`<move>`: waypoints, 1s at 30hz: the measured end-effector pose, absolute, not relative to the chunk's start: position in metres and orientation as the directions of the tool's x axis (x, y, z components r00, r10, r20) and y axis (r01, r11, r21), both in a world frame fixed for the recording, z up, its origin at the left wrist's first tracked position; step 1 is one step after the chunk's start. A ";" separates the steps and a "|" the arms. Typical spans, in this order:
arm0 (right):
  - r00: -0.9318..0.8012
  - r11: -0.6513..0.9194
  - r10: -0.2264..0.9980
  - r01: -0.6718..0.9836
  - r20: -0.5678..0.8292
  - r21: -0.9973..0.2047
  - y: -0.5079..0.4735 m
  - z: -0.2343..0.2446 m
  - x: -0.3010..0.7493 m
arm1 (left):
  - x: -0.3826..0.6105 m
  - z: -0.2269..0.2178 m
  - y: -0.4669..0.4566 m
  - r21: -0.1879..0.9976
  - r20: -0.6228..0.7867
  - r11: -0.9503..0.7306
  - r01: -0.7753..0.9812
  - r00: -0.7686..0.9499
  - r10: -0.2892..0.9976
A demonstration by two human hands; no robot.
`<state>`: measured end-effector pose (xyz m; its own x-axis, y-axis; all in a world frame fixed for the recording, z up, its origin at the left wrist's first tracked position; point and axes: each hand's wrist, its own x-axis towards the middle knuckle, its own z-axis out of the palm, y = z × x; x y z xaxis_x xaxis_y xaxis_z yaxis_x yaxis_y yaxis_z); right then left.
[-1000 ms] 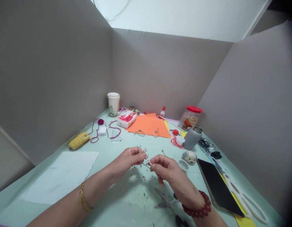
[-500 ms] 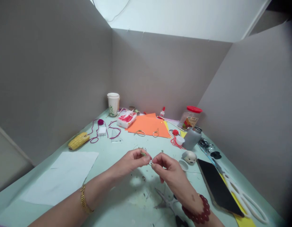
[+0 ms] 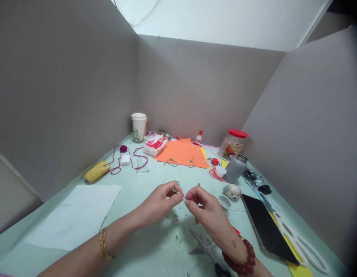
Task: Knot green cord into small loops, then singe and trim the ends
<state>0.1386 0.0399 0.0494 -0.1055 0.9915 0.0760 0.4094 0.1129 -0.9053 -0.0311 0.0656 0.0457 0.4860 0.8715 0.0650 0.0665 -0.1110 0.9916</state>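
In the middle of the head view, my left hand (image 3: 163,199) pinches a thin green cord (image 3: 174,190) between thumb and fingers. My right hand (image 3: 206,206) meets it fingertip to fingertip, pinching a small pale end (image 3: 183,199) that sticks out from the left fingers. What this end is made of is too small to tell. Beneath my right hand lies an open pair of scissors (image 3: 205,246) with dark handles. Small clippings (image 3: 176,217) are scattered on the table below the fingertips. Two cord rings (image 3: 190,163) lie beyond my hands, by orange sheets (image 3: 181,152).
White paper (image 3: 77,215) lies left, with a corn cob (image 3: 96,171) behind it. On the right are a phone (image 3: 267,229), large white scissors (image 3: 294,238), a grey bottle (image 3: 236,169) and a red-lidded jar (image 3: 233,144). A tissue pack (image 3: 155,146) and a cup (image 3: 139,127) stand at the back.
Both hands stay almost in place, fingertips still together. The fingers have shifted slightly around the small cord piece, and a small red thing shows beside my right wrist.
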 end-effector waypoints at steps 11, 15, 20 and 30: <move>-0.146 0.026 0.989 0.321 -0.023 -0.947 0.038 0.051 0.134 | -0.029 0.051 0.062 0.937 0.192 -0.295 0.190 0.425 0.885; -0.112 0.177 0.983 0.431 0.143 -0.885 0.037 0.049 0.130 | -0.028 0.051 0.062 0.909 0.234 -0.340 0.240 0.380 0.895; -0.129 0.447 0.866 0.634 0.484 -0.631 0.030 0.045 0.126 | -0.029 0.049 0.065 0.934 0.241 -0.325 0.151 0.405 0.882; -0.101 0.512 0.784 0.664 0.613 -0.546 0.028 0.044 0.126 | -0.030 0.044 0.069 0.974 0.195 -0.225 0.022 0.423 0.885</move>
